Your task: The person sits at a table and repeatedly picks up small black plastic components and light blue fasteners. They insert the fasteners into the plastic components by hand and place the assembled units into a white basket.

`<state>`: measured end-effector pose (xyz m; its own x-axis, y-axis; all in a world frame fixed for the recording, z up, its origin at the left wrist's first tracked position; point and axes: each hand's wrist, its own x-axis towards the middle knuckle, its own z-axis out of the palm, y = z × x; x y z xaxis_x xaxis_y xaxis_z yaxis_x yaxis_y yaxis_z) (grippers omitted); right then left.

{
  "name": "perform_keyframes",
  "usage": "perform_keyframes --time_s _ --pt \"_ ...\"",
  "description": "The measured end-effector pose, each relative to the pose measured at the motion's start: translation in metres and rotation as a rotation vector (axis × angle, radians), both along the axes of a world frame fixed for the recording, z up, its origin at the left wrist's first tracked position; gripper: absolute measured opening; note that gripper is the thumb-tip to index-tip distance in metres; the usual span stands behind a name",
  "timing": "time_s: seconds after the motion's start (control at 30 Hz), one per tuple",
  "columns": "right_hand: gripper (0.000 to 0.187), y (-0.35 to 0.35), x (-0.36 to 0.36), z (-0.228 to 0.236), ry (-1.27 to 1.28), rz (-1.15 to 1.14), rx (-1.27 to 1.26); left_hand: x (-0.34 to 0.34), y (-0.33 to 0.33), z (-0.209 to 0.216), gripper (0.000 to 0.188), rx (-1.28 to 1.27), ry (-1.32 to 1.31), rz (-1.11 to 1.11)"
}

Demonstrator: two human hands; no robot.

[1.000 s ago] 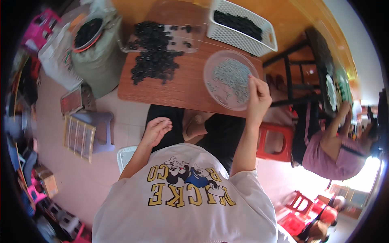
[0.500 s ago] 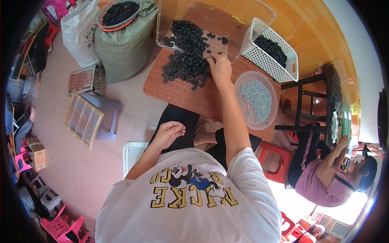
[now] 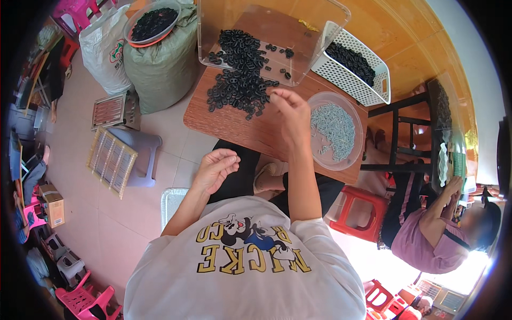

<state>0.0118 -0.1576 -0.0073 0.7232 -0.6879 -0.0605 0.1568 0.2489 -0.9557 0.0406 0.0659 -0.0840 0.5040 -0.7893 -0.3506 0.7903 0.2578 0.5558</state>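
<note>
Small black oval pieces with holes lie in a heap on the brown wooden tabletop, spilling from a clear plastic box set on its side. My right hand is just right of the heap, above the tabletop, thumb and index finger pinched together. A dark bit shows by those fingertips, but I cannot tell whether it is held or part of the heap. Over my lap, my left hand is closed in a pinch; whatever it may hold is too small to make out. A round clear tub of small silvery, screw-like pieces stands beside my right forearm.
A white perforated basket of black pieces stands at the table's far right. Full sacks, one topped by a bowl, are on the left, near a stool with a woven rack. Another person sits at right.
My right hand has drawn back from the heap's right edge toward me, its fingers still pinched. My left hand has risen slightly. The whole view has shifted a little.
</note>
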Motion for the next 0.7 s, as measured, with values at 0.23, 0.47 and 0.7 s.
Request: perform_keyframes --time_s 0.23,0.47,0.7 --pt "0.010 0.024 -0.074 0.018 -0.228 0.134 0.447 0.003 -0.042 0.058 0.009 -0.149 -0.062 -0.044" --pt "0.011 0.022 -0.123 0.027 -0.257 0.033 0.451 -0.018 -0.072 0.080 0.011 -0.117 -0.076 -0.093" --pt "0.019 0.026 -0.138 0.026 -0.243 -0.062 0.311 -0.035 -0.090 0.096 0.012 -0.071 -0.049 -0.119"
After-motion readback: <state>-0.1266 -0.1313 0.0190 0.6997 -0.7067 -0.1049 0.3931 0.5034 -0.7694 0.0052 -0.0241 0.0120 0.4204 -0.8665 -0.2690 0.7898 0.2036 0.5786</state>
